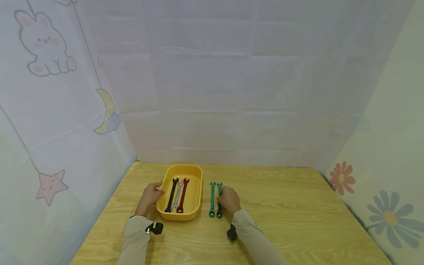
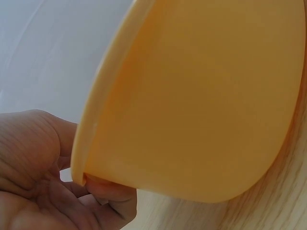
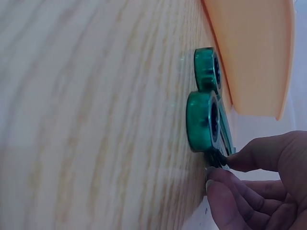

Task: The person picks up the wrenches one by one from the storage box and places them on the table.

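- A wood-grain desk (image 1: 281, 209), seen from above, carries a yellow tray (image 1: 194, 187) near its left edge, towards the back corner on that side.
- In the tray lie three wrenches side by side, slightly aslant: a black wrench (image 1: 171, 195), a silver wrench (image 1: 177, 194) and a red wrench (image 1: 183, 195).
- To the right of the tray, about midway between the desk's side edges, two green wrenches lie nearly parallel: the left green wrench (image 1: 212, 198) and the right green wrench (image 1: 219, 190), ring ends towards the near edge, open ends towards the back edge.
- The left hand (image 1: 151, 195) holds the tray by its left side, fingers (image 2: 120, 201) curled under the rim.
- The right hand (image 1: 230, 199) has its thumb and fingertips closed together on the shaft of the right green wrench (whether it has left the desk, I cannot tell).
- The step in hand seems to be picking up that wrench while the other hand steadies the tray.
- The next move, I judge, calls for a firm pinch and a straight lift, so the wrench does not knock its close neighbour.
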Available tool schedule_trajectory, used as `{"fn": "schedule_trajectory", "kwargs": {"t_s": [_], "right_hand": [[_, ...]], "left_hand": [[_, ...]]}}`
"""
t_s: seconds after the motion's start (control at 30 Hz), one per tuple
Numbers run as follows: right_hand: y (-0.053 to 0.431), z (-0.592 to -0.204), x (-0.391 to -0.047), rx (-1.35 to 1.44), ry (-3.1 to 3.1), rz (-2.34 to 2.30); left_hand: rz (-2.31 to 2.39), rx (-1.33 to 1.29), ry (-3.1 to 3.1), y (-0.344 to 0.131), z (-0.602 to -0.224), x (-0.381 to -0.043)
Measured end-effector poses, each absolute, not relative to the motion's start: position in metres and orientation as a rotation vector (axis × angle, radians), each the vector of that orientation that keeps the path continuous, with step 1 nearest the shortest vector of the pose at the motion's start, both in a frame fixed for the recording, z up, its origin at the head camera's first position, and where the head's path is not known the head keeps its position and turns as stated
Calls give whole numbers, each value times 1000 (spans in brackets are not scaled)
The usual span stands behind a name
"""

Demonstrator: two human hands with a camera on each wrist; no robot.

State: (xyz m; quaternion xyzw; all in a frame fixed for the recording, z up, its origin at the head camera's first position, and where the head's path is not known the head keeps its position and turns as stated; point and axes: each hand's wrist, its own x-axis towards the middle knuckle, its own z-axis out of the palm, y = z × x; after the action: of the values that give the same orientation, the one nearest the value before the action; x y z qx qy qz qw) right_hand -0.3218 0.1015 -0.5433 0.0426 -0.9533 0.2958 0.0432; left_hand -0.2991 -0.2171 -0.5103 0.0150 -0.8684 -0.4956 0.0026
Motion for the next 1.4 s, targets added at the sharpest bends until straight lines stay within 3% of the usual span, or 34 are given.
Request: {"fn": "schedule_trajectory", "kwargs": {"t_s": [1.4], "right_hand": [[86,-540,-324,256,-2582,1062]], "left_hand": [[-1566,56,-2729,-219,-510,-299]]}}
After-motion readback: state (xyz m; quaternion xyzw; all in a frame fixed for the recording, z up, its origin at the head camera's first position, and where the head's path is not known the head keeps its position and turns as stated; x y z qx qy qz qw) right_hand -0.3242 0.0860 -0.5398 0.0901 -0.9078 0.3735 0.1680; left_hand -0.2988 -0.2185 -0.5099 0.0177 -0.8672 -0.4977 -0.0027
